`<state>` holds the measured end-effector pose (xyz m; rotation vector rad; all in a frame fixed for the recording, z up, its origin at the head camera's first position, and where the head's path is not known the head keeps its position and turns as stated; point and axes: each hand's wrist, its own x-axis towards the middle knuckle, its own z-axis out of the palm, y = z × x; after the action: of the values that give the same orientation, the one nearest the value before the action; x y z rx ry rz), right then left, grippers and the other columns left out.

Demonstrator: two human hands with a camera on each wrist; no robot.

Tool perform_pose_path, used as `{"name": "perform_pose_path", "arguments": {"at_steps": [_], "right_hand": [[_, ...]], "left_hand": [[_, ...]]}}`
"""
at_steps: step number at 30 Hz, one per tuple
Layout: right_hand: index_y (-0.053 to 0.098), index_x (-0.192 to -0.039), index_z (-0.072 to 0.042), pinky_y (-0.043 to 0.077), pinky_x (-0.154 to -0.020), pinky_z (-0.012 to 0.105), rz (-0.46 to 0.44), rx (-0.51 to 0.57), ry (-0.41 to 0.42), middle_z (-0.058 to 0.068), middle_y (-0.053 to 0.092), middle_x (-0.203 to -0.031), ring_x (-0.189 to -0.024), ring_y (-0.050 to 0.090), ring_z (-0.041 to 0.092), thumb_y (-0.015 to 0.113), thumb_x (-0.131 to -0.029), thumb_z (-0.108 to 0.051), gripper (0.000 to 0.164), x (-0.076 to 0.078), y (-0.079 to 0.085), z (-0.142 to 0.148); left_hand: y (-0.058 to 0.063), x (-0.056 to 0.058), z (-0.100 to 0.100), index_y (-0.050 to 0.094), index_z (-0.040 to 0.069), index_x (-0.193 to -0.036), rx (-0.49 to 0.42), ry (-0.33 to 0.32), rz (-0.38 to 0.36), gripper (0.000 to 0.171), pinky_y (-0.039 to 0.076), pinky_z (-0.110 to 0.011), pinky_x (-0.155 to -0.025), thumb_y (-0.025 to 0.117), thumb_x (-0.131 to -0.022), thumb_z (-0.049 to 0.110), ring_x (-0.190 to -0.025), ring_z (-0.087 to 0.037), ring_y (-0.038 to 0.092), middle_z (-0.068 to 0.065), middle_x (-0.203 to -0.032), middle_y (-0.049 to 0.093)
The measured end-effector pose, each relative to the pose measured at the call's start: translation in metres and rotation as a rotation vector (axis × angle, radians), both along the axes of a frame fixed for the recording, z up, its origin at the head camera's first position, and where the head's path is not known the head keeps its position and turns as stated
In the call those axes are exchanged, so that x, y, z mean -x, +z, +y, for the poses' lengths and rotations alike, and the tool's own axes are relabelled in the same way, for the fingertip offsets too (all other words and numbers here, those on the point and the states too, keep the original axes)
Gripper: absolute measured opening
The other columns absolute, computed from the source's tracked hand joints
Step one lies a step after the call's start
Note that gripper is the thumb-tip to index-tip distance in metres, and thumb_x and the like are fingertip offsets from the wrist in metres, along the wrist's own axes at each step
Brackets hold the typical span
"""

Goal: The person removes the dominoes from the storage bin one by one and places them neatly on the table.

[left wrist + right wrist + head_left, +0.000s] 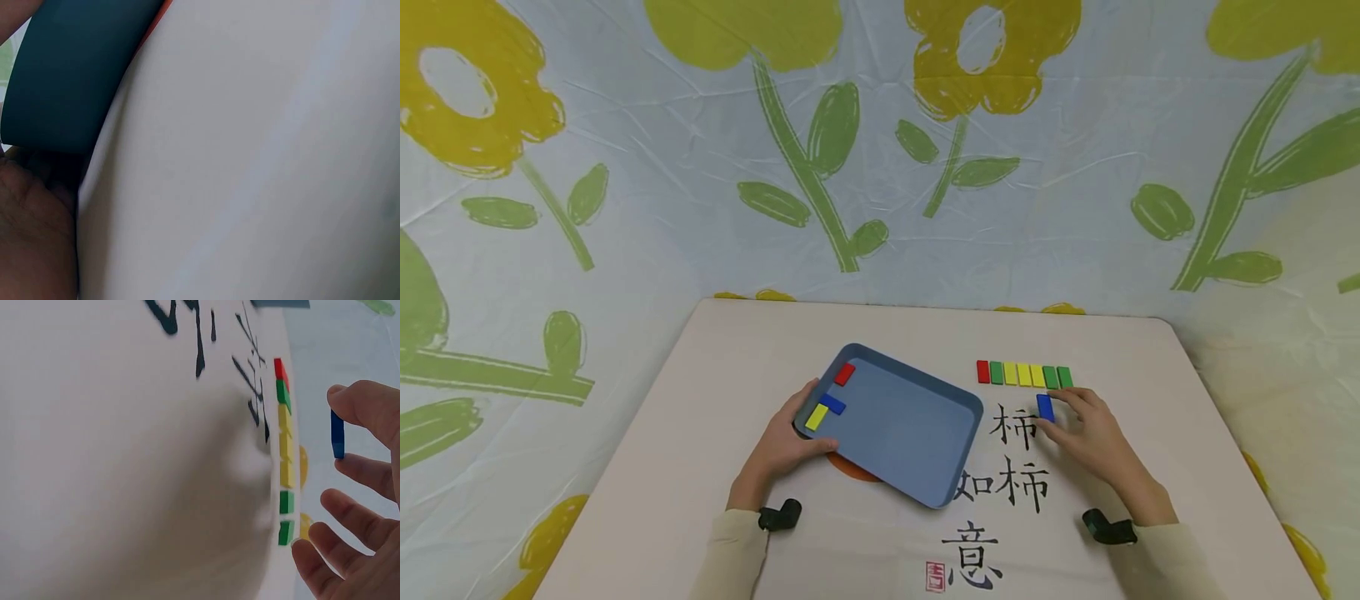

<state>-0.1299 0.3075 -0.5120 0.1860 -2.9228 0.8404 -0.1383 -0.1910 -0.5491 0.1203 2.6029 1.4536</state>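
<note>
My right hand (1093, 437) pinches a small blue block (1045, 407) by its ends, between thumb and index finger. The right wrist view shows this blue block (337, 433) edge-on, the other fingers spread loosely beside it. At the left, my left hand (786, 442) grips the corner of a blue-grey rectangular tray (895, 417), its thumb along the near rim. Inside the tray's left end lie a red block (845, 373), another blue block (832, 403) and a yellow block (816, 417). In the left wrist view, the tray's dark side (69, 75) hides most of that hand's fingers.
Beyond the right hand runs a row of red, green and yellow blocks (1024, 374). Black brush characters and a red seal (936, 577) mark the pale table cover (842, 550). An orange printed shape (853, 471) peeks from under the tray. Flower-printed cloth (700, 167) hangs behind.
</note>
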Motion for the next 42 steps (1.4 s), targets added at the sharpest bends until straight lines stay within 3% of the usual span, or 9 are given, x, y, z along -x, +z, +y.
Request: {"name": "perform_pose_path", "arguments": {"at_steps": [10,19,28,35,42], "right_hand": [[0.062,-0.132,0.005,0.051,-0.090,0.067,0.023,-0.016,-0.007,0.033,0.051,-0.136,-0.119,0.052,0.052,0.080,-0.090,-0.029,0.057,0.007,-0.005,0.026],[0.057,-0.138,0.005,0.046,-0.094,0.072,-0.052,-0.005,-0.038,0.039,0.044,-0.139,-0.119,0.050,0.055,0.076,-0.095,-0.034,0.061,0.028,-0.015,0.051],[0.053,-0.140,0.007,0.052,-0.088,0.064,-0.112,-0.028,-0.013,0.043,0.038,-0.141,-0.106,0.057,0.050,0.072,-0.098,-0.035,0.062,0.051,-0.020,0.072],[0.052,-0.141,0.008,0.049,-0.072,0.042,-0.142,-0.064,0.021,0.044,0.037,-0.140,-0.092,0.055,0.037,0.072,-0.098,-0.032,0.062,0.067,-0.016,0.082],[0.051,-0.143,0.006,0.053,-0.077,0.048,-0.208,-0.087,-0.005,0.044,0.035,-0.141,-0.098,0.053,0.040,0.072,-0.097,-0.036,0.066,0.077,-0.019,0.088]], "left_hand": [[-0.001,-0.001,-0.001,0.029,0.039,-0.162,0.007,0.006,-0.007,0.107,0.029,-0.062,-0.122,0.091,-0.075,0.043,-0.155,-0.033,0.031,-0.003,-0.168,0.031],[-0.001,-0.001,-0.002,0.029,0.039,-0.162,0.010,0.009,-0.009,0.107,0.029,-0.063,-0.121,0.091,-0.075,0.044,-0.155,-0.034,0.030,-0.003,-0.169,0.031],[0.000,-0.001,-0.001,0.030,0.038,-0.162,-0.008,0.011,-0.013,0.107,0.027,-0.062,-0.123,0.092,-0.074,0.042,-0.156,-0.032,0.028,-0.002,-0.169,0.030],[0.000,-0.001,0.000,0.030,0.039,-0.162,-0.001,0.008,-0.007,0.107,0.027,-0.062,-0.122,0.092,-0.075,0.042,-0.156,-0.032,0.029,-0.001,-0.169,0.030],[0.001,-0.001,0.001,0.030,0.039,-0.162,0.000,0.007,-0.005,0.106,0.027,-0.062,-0.122,0.091,-0.075,0.042,-0.156,-0.032,0.029,-0.002,-0.169,0.031]]}}
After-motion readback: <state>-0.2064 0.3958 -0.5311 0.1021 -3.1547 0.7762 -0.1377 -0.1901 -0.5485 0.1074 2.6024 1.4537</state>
